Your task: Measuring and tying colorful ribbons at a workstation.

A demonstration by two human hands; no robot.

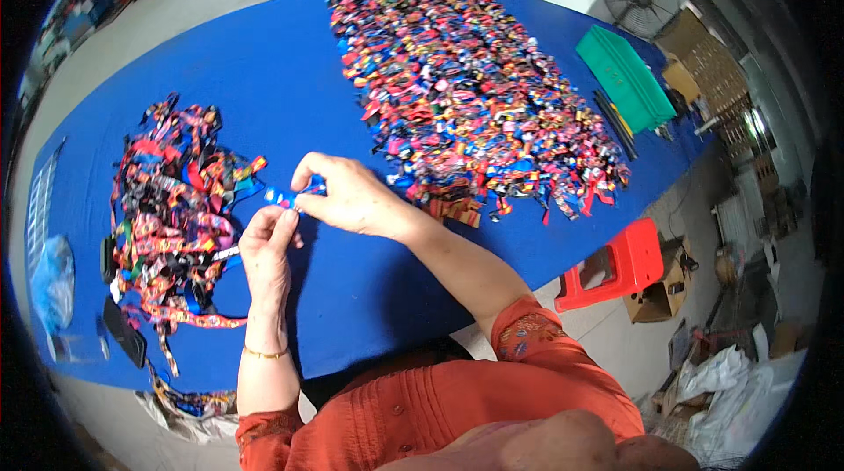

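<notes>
Fingers of the left hand (266, 238) and right hand (345, 197) are pinched shut on a small blue ribbon piece (283, 198), being folded; next, a tight, careful pinch is likely needed.

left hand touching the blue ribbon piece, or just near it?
Touching. The head view shows the left hand with its fingertips pinching the end of the blue ribbon piece, no gap visible; the right hand grips its other end.

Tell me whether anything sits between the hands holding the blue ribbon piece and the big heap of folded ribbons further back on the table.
Nothing visible does. Both hands, left hand and right hand, pinch the blue ribbon piece; only bare blue table lies before the folded heap.
</notes>
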